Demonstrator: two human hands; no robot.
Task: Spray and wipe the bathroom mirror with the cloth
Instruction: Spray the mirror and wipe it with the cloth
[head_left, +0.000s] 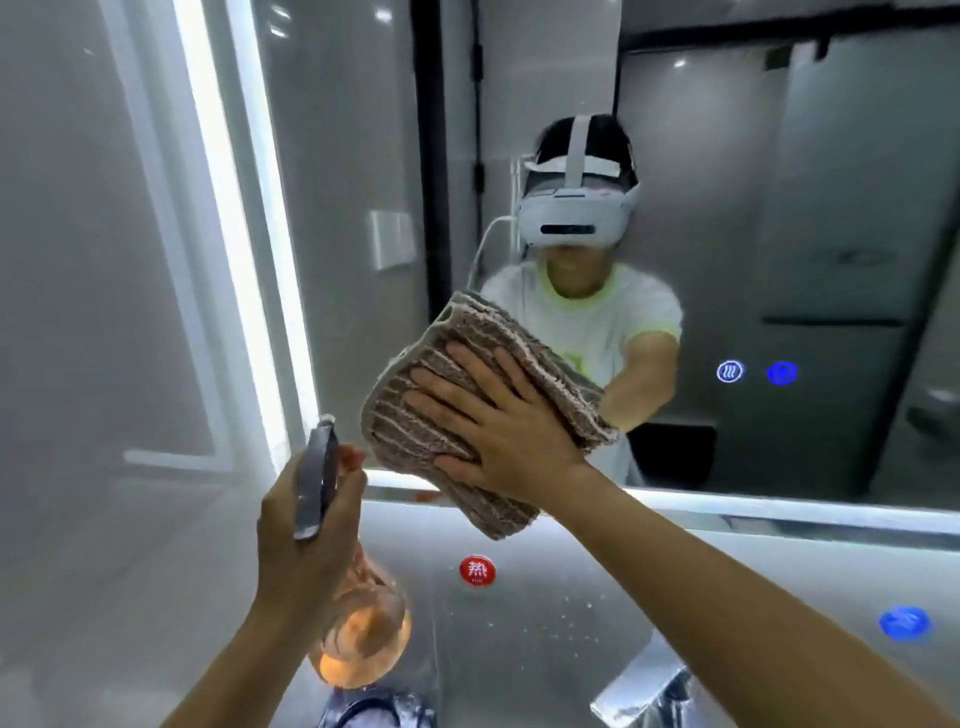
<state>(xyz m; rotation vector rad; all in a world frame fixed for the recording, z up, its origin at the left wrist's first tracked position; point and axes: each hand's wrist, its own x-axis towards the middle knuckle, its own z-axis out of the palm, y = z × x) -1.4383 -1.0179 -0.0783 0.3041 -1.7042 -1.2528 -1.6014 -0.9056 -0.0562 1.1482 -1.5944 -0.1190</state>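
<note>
My right hand lies flat with fingers spread on a brown ribbed cloth, pressing it against the lower part of the bathroom mirror. The cloth hangs over the mirror's lit bottom edge. My left hand grips a spray bottle with a grey trigger head and a clear body of orange liquid, held upright just left of and below the cloth. The mirror reflects a person in a white headset and pale shirt.
A lit strip runs down the mirror's left edge beside a grey tiled wall. Below the mirror are a red round hot-water mark, a blue mark and a chrome tap. Two blue touch icons glow on the glass.
</note>
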